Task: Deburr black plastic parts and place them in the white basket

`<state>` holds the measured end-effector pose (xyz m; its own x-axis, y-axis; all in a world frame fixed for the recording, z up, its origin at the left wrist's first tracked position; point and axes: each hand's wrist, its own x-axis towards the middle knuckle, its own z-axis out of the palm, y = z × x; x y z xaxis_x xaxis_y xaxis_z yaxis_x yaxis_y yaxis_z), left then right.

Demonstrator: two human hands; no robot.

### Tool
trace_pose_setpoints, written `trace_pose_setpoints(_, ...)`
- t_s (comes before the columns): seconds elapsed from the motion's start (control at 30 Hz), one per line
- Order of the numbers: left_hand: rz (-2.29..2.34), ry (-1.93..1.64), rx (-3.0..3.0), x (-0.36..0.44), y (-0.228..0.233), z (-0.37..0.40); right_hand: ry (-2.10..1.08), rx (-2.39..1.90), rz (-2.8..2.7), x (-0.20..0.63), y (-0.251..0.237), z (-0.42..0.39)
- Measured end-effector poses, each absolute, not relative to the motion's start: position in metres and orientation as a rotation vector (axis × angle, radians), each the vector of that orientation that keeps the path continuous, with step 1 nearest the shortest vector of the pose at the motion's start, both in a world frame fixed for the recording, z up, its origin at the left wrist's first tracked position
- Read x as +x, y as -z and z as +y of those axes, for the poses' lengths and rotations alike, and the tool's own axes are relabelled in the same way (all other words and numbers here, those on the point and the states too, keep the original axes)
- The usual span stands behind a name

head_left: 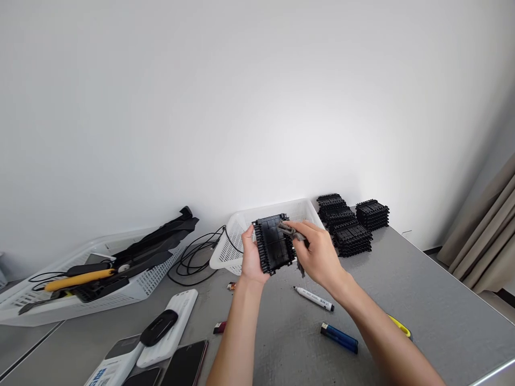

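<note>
Your left hand (252,260) holds a flat black plastic tray (274,244) up in the air, just above the bench (422,300). Your fingers are curled around its left edge and gripping it. Your right hand (317,254) is pinched shut on a small gray rag (290,231), and the rag is pressed on the top of the tray. It looks like you are wiping it.

Right behind the tray sits a white basket (233,246). I cannot tell what is inside it. Past the basket, on the right, there are stacks of black trays (351,222) that look the same as yours. They sit in neat piles.

I cannot tell if those piles are clean ones or ones left to wipe. My guess is that you are somewhere in the middle, with one tray in your hands and many more close by.

On the bench near your arms lie a white marker (314,298), a blue lighter (339,338) and a small red thing (219,327). On the left sits another white basket (132,284) with black parts and a yellow-handled tool (80,279) in it. Black cables (197,257) lie between the two baskets. Some phones (185,364) lie at the near edge.
</note>
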<state>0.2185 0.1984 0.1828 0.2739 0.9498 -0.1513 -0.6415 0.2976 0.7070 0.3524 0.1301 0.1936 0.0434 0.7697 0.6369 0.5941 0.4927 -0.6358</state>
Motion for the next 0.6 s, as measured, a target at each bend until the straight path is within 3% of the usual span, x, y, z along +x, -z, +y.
trace_pose_setpoints(0.33, 0.568, -1.141, 0.57, 0.227, -0.174, 0.196, 0.184, -1.446, -2.088, 0.325, -0.177, 0.133)
trace_pose_setpoints(0.6, 0.565, -1.265, 0.626, 0.205, -0.183, 0.208, 0.028, -1.311, -2.288, 0.313, -0.176, 0.118)
